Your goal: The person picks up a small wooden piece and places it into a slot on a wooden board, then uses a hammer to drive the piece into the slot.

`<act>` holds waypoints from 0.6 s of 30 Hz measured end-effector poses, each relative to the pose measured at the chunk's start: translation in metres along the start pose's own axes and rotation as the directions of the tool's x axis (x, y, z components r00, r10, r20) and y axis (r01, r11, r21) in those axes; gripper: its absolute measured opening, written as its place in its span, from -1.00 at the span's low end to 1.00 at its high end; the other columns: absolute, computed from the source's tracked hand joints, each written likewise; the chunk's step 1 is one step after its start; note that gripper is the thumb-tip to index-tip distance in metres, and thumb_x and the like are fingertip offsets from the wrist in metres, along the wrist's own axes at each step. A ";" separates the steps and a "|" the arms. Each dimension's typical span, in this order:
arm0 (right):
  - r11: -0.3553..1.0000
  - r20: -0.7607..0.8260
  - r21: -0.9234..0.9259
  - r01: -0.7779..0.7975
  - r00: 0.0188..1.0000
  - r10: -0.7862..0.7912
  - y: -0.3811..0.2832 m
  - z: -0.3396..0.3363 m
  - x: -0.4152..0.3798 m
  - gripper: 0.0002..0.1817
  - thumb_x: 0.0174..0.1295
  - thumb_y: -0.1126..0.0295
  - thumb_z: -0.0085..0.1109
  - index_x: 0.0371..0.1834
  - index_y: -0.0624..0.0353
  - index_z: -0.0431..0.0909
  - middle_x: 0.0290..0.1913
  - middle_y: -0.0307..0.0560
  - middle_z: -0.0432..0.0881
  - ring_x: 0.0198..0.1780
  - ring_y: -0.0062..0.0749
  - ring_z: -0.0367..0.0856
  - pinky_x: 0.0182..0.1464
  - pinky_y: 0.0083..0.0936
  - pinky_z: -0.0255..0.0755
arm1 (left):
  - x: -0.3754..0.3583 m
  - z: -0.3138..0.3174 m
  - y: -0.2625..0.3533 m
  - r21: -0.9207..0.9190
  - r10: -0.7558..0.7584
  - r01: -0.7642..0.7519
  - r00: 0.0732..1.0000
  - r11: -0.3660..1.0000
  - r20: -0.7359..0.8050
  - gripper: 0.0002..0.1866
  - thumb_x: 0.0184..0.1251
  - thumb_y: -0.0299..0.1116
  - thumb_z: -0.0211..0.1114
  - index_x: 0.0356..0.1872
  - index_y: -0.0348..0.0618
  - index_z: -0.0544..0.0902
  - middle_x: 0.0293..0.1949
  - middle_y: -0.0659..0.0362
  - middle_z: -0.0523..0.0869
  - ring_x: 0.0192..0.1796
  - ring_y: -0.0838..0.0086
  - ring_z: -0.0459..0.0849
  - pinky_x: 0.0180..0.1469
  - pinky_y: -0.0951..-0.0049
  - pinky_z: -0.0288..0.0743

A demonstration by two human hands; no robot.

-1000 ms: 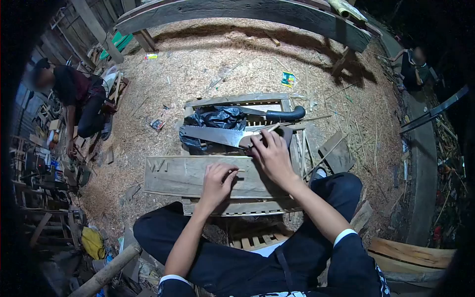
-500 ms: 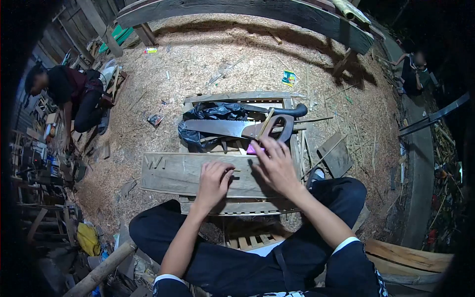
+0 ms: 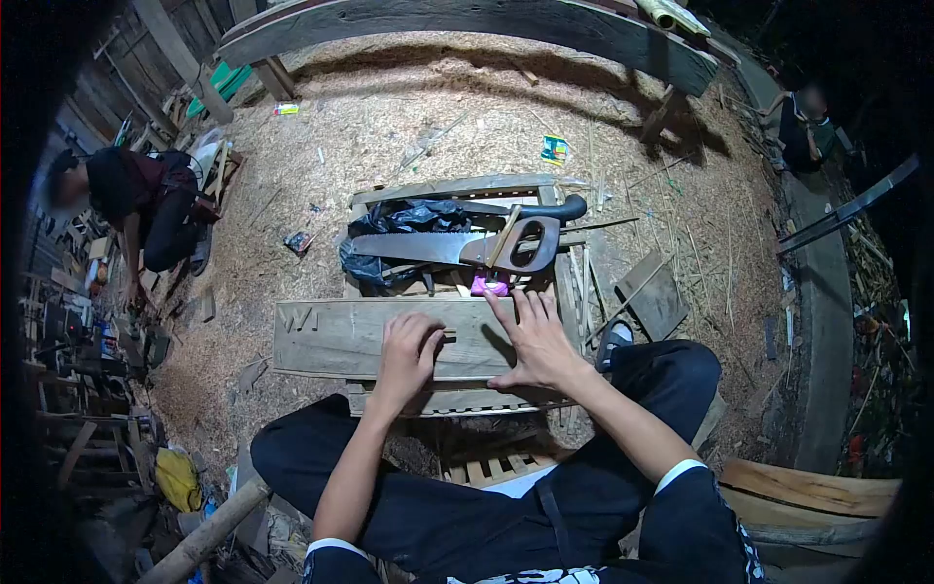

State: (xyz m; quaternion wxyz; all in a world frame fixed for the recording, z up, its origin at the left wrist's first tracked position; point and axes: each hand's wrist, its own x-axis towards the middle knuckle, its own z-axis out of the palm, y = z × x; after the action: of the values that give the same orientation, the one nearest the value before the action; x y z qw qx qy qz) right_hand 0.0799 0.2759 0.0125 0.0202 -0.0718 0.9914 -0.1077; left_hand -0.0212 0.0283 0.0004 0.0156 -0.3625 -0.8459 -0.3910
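A wooden board [image 3: 331, 343] lies in front of me across a slatted crate. My left hand [image 3: 407, 355] is closed over its middle, pinching a short thin wooden stick [image 3: 449, 335] whose end pokes out past the fingertips. My right hand [image 3: 540, 348] rests at the board's right side, thumb and fingers spread, holding nothing. Its fingertips are close to a small pink object [image 3: 488, 284]. Beyond the board lies a handsaw [image 3: 418, 249] with a wooden handle, a narrow stick [image 3: 505, 237] across it. Several short stick pieces [image 3: 297, 321] sit at the board's left end.
A black plastic bag [image 3: 368, 271] and a dark curved handle [image 3: 564, 209] lie on the slatted crate [image 3: 467, 185]. Wood shavings cover the ground. One person [image 3: 156, 204] crouches at left; another [image 3: 803, 131] is at far right. A long beam [image 3: 467, 29] spans the back.
My right hand has come down from beside the saw handle onto the board and spread its fingers. My left hand still pinches the stick. The view has shifted slightly.
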 end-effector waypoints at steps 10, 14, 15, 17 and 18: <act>0.997 -0.159 -0.035 0.068 0.985 -0.073 -0.015 -0.037 -0.021 0.55 -0.25 -0.47 0.59 0.80 0.07 0.02 0.44 0.41 0.35 0.48 0.43 0.31 0.59 0.29 0.02 | 0.002 -0.008 0.012 -0.021 0.025 -0.027 0.998 0.999 -0.059 -0.87 0.46 -0.43 0.36 -0.08 -0.23 0.73 -0.09 0.04 0.78 0.15 0.10 0.67 0.29 0.11 0.39; 0.999 -0.110 -0.030 0.041 0.993 -0.044 0.012 -0.042 -0.042 0.50 -0.28 -0.46 0.60 0.74 0.11 0.14 0.44 0.40 0.38 0.49 0.39 0.33 0.60 0.22 0.05 | 0.005 -0.003 0.017 -0.061 0.017 -0.020 0.999 0.998 -0.044 -0.87 0.46 -0.42 0.37 -0.08 -0.23 0.73 -0.06 0.04 0.79 0.14 0.11 0.68 0.28 0.15 0.39; 0.999 -0.096 -0.026 0.041 0.994 -0.043 0.021 -0.045 -0.049 0.49 -0.29 -0.46 0.61 0.72 0.13 0.18 0.45 0.40 0.39 0.50 0.37 0.33 0.61 0.20 0.05 | 0.006 -0.001 0.018 -0.079 0.008 -0.011 0.999 0.997 -0.036 -0.86 0.46 -0.41 0.37 -0.08 -0.23 0.73 -0.05 0.04 0.79 0.14 0.11 0.68 0.28 0.15 0.39; 0.998 -0.078 0.025 0.066 0.995 -0.064 0.046 -0.045 -0.062 0.45 -0.28 -0.42 0.62 0.68 0.16 0.23 0.47 0.38 0.41 0.51 0.29 0.37 0.62 0.15 0.09 | 0.006 0.004 0.018 -0.105 -0.020 0.017 1.000 0.994 -0.021 -0.86 0.47 -0.41 0.38 -0.08 -0.23 0.74 -0.04 0.04 0.79 0.18 0.11 0.68 0.30 0.14 0.39; 0.994 -0.064 0.023 0.105 0.993 -0.103 0.053 -0.042 -0.066 0.42 -0.25 -0.38 0.63 0.68 0.18 0.24 0.47 0.35 0.42 0.51 0.27 0.38 0.63 0.15 0.10 | 0.007 0.008 0.017 -0.083 0.020 -0.023 0.999 0.996 -0.030 -0.86 0.46 -0.42 0.39 -0.07 -0.23 0.73 -0.02 0.03 0.78 0.21 0.11 0.68 0.31 0.14 0.40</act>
State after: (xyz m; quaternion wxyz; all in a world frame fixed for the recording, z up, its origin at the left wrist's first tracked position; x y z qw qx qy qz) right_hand 0.1353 0.3452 0.0435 -0.0158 -0.1196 0.9849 -0.1240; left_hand -0.0137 0.0455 0.0079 0.0171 -0.3662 -0.8245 -0.4310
